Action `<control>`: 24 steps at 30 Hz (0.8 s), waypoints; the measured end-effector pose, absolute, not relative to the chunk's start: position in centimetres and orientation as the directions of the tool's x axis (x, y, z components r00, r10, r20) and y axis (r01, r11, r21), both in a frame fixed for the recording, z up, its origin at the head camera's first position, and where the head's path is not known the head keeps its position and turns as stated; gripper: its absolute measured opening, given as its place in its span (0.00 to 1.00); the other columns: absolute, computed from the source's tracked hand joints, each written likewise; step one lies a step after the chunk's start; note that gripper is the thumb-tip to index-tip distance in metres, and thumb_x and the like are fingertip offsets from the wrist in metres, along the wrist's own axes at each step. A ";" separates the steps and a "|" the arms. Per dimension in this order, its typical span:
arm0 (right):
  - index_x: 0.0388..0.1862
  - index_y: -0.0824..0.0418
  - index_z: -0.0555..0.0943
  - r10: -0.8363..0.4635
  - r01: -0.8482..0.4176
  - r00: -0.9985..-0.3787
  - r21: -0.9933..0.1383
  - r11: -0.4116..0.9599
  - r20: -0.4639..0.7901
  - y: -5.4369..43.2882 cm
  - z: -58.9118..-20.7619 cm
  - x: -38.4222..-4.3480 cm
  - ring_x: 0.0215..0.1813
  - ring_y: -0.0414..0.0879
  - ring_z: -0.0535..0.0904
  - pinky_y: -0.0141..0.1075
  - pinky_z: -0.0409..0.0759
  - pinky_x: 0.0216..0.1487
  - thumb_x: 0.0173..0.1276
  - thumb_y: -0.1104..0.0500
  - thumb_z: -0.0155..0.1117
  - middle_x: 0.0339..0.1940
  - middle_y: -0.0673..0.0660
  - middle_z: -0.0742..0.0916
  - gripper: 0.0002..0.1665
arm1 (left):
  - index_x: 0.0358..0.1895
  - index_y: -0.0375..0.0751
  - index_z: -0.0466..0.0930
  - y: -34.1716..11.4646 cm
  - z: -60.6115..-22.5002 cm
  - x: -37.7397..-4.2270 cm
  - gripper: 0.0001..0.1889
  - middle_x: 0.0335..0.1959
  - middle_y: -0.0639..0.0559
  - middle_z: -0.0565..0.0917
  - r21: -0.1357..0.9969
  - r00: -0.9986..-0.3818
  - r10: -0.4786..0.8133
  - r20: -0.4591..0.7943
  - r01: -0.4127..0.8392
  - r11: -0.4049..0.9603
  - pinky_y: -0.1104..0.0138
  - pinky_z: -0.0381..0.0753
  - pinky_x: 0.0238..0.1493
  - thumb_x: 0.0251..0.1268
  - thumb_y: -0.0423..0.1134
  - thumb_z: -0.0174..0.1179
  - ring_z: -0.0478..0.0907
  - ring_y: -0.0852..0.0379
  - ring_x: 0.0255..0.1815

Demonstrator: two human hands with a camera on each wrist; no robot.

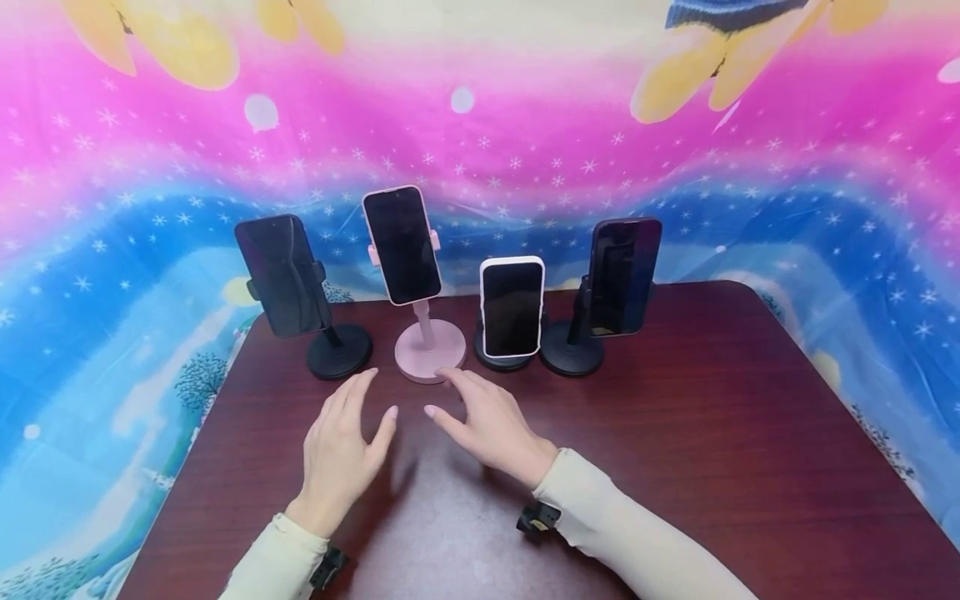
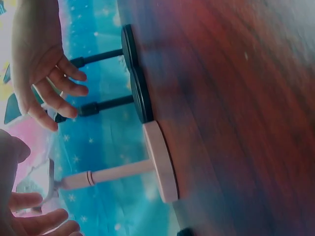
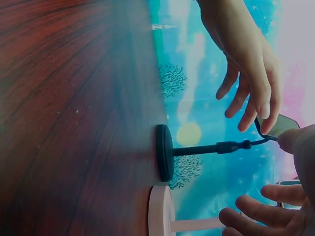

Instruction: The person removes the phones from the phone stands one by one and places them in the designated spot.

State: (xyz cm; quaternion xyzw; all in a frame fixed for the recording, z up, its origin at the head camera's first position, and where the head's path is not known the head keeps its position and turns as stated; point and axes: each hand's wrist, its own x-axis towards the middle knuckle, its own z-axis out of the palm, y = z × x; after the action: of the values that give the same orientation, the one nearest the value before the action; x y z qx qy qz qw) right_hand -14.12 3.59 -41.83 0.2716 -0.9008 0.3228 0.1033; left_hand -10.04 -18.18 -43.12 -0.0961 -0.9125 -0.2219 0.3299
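Left hand (image 1: 341,454) and right hand (image 1: 495,425) hover above dark red table (image 1: 712,425), fingers loosely bent, thumbs spread apart; pink stand (image 1: 448,346) holding black-screened phone (image 1: 405,246) just beyond.

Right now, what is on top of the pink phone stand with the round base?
On top of the pink stand is a rectangular, black-screened phone with a pale pink edge, between pink side clips. Whatever is directly behind the phone is covered in the head view.
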 end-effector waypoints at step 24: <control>0.68 0.53 0.76 -0.439 -0.556 -0.831 -0.548 0.625 0.343 0.3 -40.4 -16.1 0.60 0.44 0.84 0.42 0.84 0.60 0.73 0.41 0.62 0.59 0.51 0.87 0.30 | 0.65 0.43 0.77 -22.3 -41.1 -10.3 0.25 0.61 0.40 0.82 0.421 -0.739 -0.141 0.659 0.206 0.883 0.40 0.81 0.34 0.65 0.43 0.63 0.80 0.38 0.54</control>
State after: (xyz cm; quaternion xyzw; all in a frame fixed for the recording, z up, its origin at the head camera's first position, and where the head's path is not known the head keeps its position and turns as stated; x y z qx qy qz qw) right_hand -16.12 0.32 -40.41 0.2772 -0.8971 0.3325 0.0882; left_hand -10.28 -22.30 -41.12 -0.0180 -0.9008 -0.2408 0.3608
